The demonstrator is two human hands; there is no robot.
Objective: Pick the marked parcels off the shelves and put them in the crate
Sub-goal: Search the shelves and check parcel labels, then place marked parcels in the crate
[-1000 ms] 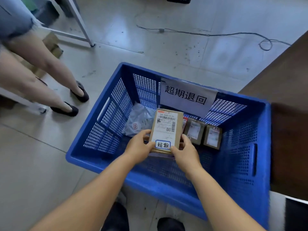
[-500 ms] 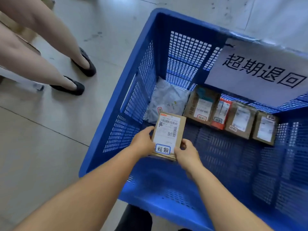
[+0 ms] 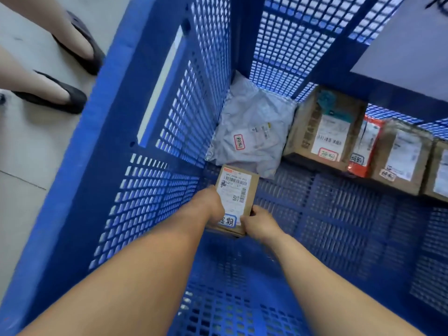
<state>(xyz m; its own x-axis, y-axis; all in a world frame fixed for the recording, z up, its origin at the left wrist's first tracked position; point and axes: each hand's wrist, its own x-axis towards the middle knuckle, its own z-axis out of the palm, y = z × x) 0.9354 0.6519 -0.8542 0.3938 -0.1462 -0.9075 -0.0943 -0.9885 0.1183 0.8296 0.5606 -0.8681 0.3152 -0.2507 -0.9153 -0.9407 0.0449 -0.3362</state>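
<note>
Inside crate (image 3: 150, 117), both hands (image 3: 211, 207) grip parcel (image 3: 236, 192).

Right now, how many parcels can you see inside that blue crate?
6. The grey bag lies in the far left corner; three brown boxes and an orange packet line the far wall; one small box is held in both hands. More may be hidden.

Floor (image 3: 29, 151): pale grey, smooth, one thin seam line that I see along its left part. Standing on it at my upper left: a bystander's bare legs (image 3: 26, 69) in black flat shoes (image 3: 55, 95). Lighting even, soft.
</note>
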